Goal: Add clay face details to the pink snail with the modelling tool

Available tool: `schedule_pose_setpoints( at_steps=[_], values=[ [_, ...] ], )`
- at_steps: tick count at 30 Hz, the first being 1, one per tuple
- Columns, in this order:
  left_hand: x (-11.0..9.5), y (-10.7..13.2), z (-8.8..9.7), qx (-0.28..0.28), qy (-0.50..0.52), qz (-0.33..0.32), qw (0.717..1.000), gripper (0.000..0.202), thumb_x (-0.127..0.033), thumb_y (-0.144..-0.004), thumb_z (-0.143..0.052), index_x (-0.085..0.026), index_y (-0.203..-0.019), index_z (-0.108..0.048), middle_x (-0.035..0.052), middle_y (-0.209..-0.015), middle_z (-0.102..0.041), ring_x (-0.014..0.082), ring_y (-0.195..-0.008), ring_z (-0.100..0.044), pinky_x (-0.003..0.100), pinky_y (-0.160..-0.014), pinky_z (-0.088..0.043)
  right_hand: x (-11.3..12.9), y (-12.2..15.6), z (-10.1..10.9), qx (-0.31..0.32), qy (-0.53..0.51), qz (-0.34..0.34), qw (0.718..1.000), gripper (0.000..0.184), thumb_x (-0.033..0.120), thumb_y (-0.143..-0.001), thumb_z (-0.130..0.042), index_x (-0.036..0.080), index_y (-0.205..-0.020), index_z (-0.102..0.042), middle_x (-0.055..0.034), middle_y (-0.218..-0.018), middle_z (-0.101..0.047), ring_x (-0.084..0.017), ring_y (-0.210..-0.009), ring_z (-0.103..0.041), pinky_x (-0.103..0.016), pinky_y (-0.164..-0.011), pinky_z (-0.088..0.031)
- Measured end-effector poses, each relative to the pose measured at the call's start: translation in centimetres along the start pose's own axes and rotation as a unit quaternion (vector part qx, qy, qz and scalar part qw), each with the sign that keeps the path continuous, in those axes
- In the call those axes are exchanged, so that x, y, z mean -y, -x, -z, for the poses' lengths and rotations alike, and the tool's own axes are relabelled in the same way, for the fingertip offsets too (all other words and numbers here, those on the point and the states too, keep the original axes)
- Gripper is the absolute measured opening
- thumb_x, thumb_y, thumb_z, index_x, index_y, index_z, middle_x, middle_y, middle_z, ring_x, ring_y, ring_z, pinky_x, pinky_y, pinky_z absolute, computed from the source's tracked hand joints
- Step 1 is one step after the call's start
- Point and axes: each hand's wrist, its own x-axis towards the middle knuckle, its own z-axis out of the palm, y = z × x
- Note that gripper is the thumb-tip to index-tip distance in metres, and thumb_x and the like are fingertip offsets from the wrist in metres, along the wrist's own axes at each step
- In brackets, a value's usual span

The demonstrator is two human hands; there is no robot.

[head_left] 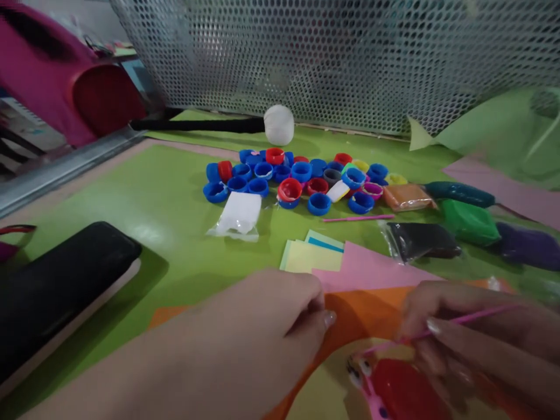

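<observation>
My left hand (266, 326) rests with its fingers curled on the orange paper (367, 315) near the table's front edge; what it pins, if anything, is hidden. My right hand (472, 332) pinches a thin pink stick (476, 318) and points its tip at a small clay figure (394, 388) with a red body, pink neck and white eyes, lying on a yellowish sheet at the bottom of the view.
A pile of blue and red bottle caps (297, 178) lies mid-table, a white clay packet (240, 214) beside it. Bagged clay in orange (406, 197), black (420, 240), green (468, 221) and purple (529, 245) sits right. A black case (56, 286) lies left. Perforated mesh (350, 52) stands behind.
</observation>
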Motion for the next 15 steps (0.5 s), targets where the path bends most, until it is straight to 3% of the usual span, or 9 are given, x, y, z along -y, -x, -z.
schedule_pose_setpoints(
  at_steps=[5,10,15],
  values=[
    [-0.1,-0.3,-0.1,-0.011,0.002,-0.005,1.000,0.031,-0.038,-0.082,-0.048,-0.022,-0.055,-0.052,-0.0062,-0.044,-0.041,0.0087,-0.038,-0.030,0.023,-0.039,-0.019,0.7,0.5,-1.2,-0.078,0.005,-0.027,0.997,0.032,0.057,-0.068,-0.067,0.025,-0.064,-0.068,-0.0017,-0.055,-0.056,-0.014,-0.051,-0.050,-0.022,-0.048,-0.043],
    [0.2,0.2,-0.2,-0.019,-0.003,-0.007,1.000,0.028,-0.036,-0.081,-0.048,-0.022,-0.057,-0.054,-0.0058,-0.044,-0.045,0.0087,-0.039,-0.033,0.023,-0.040,-0.021,1.0,0.9,-1.5,-0.089,0.006,-0.033,0.995,0.028,0.054,-0.069,-0.068,0.026,-0.065,-0.068,-0.0020,-0.064,-0.059,-0.014,-0.051,-0.051,-0.023,-0.048,-0.044],
    [0.1,0.1,-0.2,0.001,-0.055,0.010,0.998,0.031,-0.038,-0.083,-0.043,-0.022,-0.055,-0.045,-0.0050,-0.046,-0.047,0.0097,-0.038,-0.038,0.020,-0.034,-0.021,0.8,1.1,-1.4,-0.126,0.043,-0.033,0.991,0.026,0.054,-0.065,-0.070,0.028,-0.062,-0.068,-0.0026,-0.058,-0.057,-0.017,-0.053,-0.051,-0.026,-0.048,-0.045]
  ],
)
